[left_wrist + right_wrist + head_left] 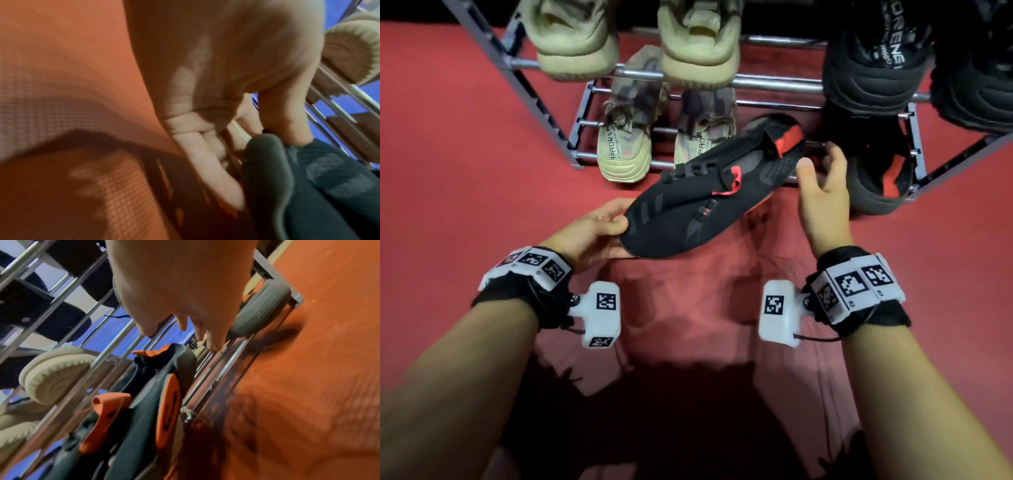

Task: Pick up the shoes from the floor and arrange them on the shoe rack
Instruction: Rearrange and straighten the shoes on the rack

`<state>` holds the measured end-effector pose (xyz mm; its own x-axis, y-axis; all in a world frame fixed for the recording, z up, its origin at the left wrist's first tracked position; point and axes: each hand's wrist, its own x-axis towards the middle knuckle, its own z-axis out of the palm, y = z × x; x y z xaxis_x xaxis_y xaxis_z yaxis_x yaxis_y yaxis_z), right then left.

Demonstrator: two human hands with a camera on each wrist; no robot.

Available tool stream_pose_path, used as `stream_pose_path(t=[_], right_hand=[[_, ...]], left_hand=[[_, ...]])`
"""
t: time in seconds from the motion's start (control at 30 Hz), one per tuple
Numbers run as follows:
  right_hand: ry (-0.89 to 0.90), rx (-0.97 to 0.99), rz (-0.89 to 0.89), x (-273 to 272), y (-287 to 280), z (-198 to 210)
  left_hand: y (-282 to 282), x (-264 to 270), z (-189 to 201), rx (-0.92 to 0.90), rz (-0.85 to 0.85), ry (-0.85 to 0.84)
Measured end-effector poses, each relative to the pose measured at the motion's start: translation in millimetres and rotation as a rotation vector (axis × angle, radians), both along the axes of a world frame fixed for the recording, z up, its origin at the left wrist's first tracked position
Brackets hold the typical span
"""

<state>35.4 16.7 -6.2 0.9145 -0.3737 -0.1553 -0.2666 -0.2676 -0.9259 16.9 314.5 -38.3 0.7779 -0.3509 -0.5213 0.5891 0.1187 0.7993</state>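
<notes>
Left hand (592, 233) alone pinches the black sneaker (709, 192) by its toe, right hand (822, 185) loose-fingered beside it; it may sag off the shoe rack (777, 84) rail.

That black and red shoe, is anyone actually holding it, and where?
Yes. The left hand grips the black and red shoe at its toe end. The right hand hovers open near the heel, holding nothing.

Your left hand (599, 229) is holding the nearer end of the shoe (709, 192), whose far end is lying on the rack's (774, 84) lowest tier, between two shod pairs; your right hand (822, 192) is hovering just right.
</notes>
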Motion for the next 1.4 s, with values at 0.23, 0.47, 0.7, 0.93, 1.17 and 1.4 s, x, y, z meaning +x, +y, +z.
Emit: stream_pose_path(t=[0.23, 0.47, 0.7, 0.93, 1.17, 1.4], right_hand=[[0.053, 0.337, -0.065, 4, 18, 5], [0.115, 0.37, -0.065, -15, 15, -15], [0.208, 0.662, -0.008, -56, 14, -33], [0.048, 0.67, -0.082, -62, 3, -32], [-0.09, 0.614, -0.209, -62, 0, -23], [-0.157, 0.664, -0.347, -62, -1, -19]], left_hand=[[20, -4, -2, -0.1, 0.045, 0.059], [11, 31, 32, 0.164, 0.327, 0.006], [-17, 63, 54, 0.317, 0.615, 0.003], [-50, 63, 54, 0.425, 0.485, -0.058], [-87, 58, 61, 0.709, 0.291, -0.081], [-120, 49, 73, 0.783, -0.379, 0.12]])
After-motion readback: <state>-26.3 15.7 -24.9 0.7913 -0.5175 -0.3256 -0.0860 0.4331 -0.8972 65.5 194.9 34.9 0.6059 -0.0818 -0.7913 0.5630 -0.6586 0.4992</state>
